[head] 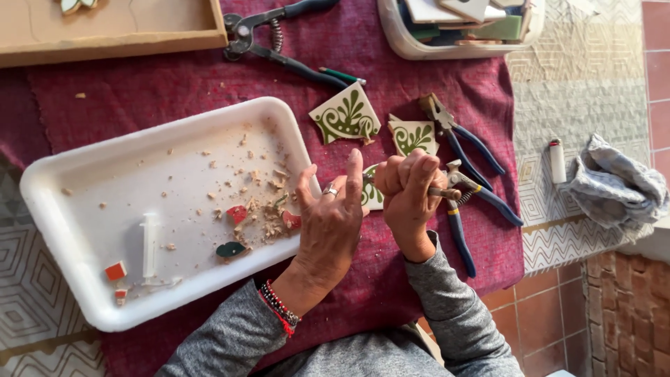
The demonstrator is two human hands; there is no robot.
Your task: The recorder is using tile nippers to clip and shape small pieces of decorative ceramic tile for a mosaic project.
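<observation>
Nearest the camera: 2 grey sleeves, a beaded bracelet (280, 309) on the left wrist.

Just above, left hand (331, 223) at the right rim of the white tray (84, 209), fingers (354, 174) spread and loosely curled, fingertips touching a green-and-white tile piece (372, 197); ring on 1 finger. Touching that hand, right hand (407, 192) clenched in a fist round a slim tool handle (442, 193) whose tip pokes out to the right. Tile piece mostly hidden between both hands, just right of the tray.

Inside the tray: pale crumbs and chips strewn toward its right side, a red shard (237, 213), a second red shard (291, 220) at the right rim, a dark green shard (230, 249), a small red-and-white chip (116, 270) near the lower left corner.

Right of the tray, beyond the fist: 2 blue-handled nippers (464, 178) crossed on the maroon cloth (174, 84). Above the hands, 2 more green-patterned tile pieces, the larger (345, 115) near the tray's upper right corner, the smaller (413, 136) beside it.

Well right of the tray: a white lighter (557, 160) and a crumpled grey rag (618, 185) on a patterned covering.

Farthest, above the tray: a wooden frame (112, 35), dark-handled spring pliers (279, 42), a white tub (412, 42) filled with tile offcuts.
</observation>
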